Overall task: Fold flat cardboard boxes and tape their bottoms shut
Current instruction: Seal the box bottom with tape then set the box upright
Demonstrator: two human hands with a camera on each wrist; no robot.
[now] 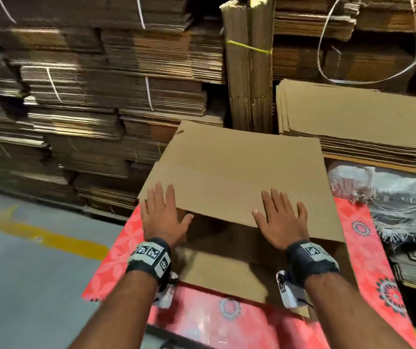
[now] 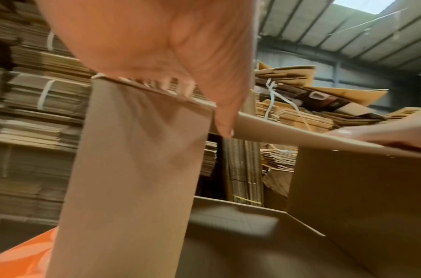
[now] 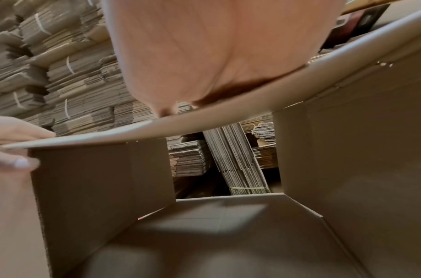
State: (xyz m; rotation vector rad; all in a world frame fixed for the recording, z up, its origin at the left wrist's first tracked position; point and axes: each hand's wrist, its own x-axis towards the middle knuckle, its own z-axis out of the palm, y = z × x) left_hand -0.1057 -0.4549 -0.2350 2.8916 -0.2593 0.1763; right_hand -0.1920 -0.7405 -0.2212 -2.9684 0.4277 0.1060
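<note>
Nearest the lens, two forearms, each banded at the wrist with a black strap (image 1: 150, 255) carrying printed square markers. Reached forward onto a brown cardboard box (image 1: 257, 270) set open-ended on a red patterned table cover (image 1: 368, 248). Pressed down on the box's wide top flap (image 1: 239, 172) with both palms.

Left hand (image 1: 164, 217): laid near the flap's left corner, fingers straight and spread on top, thumb (image 2: 223, 127) dropped past the near edge and below it. Nothing gripped in a fist; only the flap touched.

Right hand (image 1: 282, 220): spread flat on the flap's near right part, fingers straight, thumb out to the side on the cardboard. From the right wrist view, seen from under the palm: flap held nearly level over the hollow box, side flaps hanging inside.

Behind the box, walled in by strapped stacks of flat cardboard (image 1: 101, 96). Upright bundle (image 1: 249, 71) tied with yellow string just beyond the flap's far edge. Loose pile of flat sheets (image 1: 353, 117) to the right, frayed white sack (image 1: 390, 197) below it. Grey floor with a yellow line (image 1: 38, 235) at left.
</note>
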